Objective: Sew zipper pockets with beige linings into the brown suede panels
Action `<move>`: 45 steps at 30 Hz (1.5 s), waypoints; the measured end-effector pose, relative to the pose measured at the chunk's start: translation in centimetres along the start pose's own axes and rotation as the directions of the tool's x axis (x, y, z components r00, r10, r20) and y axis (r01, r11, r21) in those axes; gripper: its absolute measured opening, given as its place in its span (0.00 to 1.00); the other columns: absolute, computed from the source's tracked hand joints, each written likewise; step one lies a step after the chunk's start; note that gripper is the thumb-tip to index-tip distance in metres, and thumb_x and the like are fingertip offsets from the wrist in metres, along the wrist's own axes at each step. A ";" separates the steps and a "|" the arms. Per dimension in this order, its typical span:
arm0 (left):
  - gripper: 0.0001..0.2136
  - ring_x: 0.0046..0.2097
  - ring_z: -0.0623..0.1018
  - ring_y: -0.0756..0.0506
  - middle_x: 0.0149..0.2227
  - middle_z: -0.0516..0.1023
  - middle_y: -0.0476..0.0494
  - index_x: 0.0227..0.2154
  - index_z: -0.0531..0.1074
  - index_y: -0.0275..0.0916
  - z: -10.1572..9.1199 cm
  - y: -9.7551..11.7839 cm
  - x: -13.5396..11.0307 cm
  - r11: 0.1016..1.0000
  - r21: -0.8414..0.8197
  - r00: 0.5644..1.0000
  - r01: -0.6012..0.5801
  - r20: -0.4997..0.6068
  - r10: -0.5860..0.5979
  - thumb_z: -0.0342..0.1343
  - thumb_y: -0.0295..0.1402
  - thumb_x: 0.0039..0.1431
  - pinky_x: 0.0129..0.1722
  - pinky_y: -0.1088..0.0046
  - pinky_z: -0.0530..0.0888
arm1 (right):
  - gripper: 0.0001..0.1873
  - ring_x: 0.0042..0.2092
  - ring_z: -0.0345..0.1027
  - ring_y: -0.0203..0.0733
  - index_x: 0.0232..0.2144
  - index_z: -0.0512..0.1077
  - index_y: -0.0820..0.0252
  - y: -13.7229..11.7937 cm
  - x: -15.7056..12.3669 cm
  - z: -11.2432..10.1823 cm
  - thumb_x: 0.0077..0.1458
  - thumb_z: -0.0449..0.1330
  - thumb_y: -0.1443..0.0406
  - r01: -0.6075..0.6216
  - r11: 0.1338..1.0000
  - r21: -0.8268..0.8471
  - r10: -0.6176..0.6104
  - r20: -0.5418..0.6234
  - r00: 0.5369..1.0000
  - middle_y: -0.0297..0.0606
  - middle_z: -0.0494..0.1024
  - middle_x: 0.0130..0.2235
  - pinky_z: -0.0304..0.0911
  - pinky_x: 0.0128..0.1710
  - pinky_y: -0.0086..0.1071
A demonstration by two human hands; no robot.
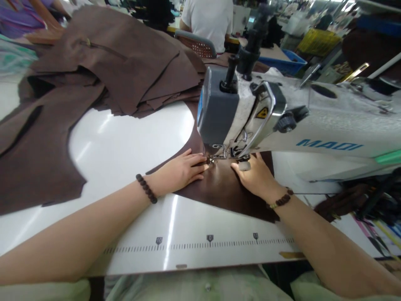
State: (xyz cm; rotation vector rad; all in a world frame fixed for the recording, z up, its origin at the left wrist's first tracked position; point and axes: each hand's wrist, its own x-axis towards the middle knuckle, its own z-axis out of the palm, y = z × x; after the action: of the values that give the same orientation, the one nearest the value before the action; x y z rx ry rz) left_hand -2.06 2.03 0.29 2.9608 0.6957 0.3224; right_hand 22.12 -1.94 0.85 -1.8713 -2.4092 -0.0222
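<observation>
A dark brown fabric piece (pixel 219 190) lies flat under the needle of a white sewing machine (pixel 313 125). My left hand (pixel 180 171) rests flat on the fabric's left side, fingers stretched toward the presser foot (pixel 213 159). My right hand (pixel 255 175) presses on the fabric just right of the foot, fingers flat, with a pale guard on one finger. Both wrists wear bead bracelets.
A heap of brown cut pieces (pixel 119 62) covers the table's far left, and another brown piece (pixel 34 154) lies at the left. A printed ruler (pixel 209 242) runs along the white table's front edge. A person in a white shirt (pixel 208 19) sits beyond the machine.
</observation>
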 end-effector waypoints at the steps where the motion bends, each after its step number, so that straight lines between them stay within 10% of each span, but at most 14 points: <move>1: 0.14 0.52 0.68 0.41 0.50 0.68 0.37 0.46 0.69 0.35 -0.3 -0.1 -0.2 1.000 0.010 1.000 0.026 -0.004 -0.026 0.44 0.33 0.65 0.56 0.56 0.62 | 0.17 0.52 0.62 0.51 0.45 0.69 0.69 -0.5 -1.2 -0.3 0.58 0.50 0.63 0.000 0.999 -0.033 0.001 0.008 1.000 0.50 0.72 0.47 0.50 0.56 0.46; 8: 0.13 0.46 0.73 0.43 0.45 0.72 0.37 0.41 0.72 0.32 -1.6 2.1 -0.2 0.988 -0.018 0.984 0.155 -0.091 -0.156 0.45 0.34 0.64 0.48 0.65 0.71 | 0.21 0.45 0.67 0.51 0.51 0.66 0.67 -5.7 -7.7 -2.9 0.59 0.48 0.63 0.036 0.996 -0.080 -0.026 0.118 0.993 0.51 0.73 0.45 0.59 0.49 0.45; 18: 0.19 0.45 0.72 0.38 0.42 0.72 0.31 0.39 0.70 0.26 -0.3 4.8 1.4 0.953 0.050 0.954 0.298 -0.047 -0.296 0.55 0.41 0.57 0.47 0.62 0.72 | 0.20 0.56 0.56 0.47 0.54 0.63 0.57 -2.4 -0.8 -1.6 0.61 0.46 0.62 0.101 0.990 0.102 -0.108 0.061 0.992 0.45 0.68 0.52 0.47 0.57 0.49; 26: 0.24 0.49 0.71 0.39 0.46 0.69 0.30 0.44 0.66 0.24 0.3 5.0 1.8 0.955 0.047 0.956 0.294 0.010 -0.295 0.55 0.44 0.55 0.51 0.64 0.68 | 0.24 0.55 0.56 0.57 0.57 0.59 0.62 -5.6 -2.6 -0.5 0.59 0.48 0.61 -0.015 1.000 -0.001 0.015 0.041 0.999 0.55 0.63 0.56 0.52 0.52 0.55; 45: 0.25 0.53 0.68 0.37 0.52 0.63 0.31 0.48 0.65 0.30 0.9 4.3 1.3 0.957 -0.078 0.958 0.278 -0.045 -0.282 0.59 0.43 0.52 0.53 0.62 0.68 | 0.22 0.61 0.48 0.52 0.57 0.59 0.55 -3.4 -2.3 0.9 0.61 0.46 0.62 0.074 0.979 0.192 -0.083 0.041 0.996 0.48 0.59 0.58 0.42 0.57 0.59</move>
State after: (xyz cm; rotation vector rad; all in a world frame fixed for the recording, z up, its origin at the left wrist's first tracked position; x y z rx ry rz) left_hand 1.14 -1.25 0.20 2.7450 1.0713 0.3975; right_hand 19.32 -4.90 -0.07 -1.7128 -2.4178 0.2429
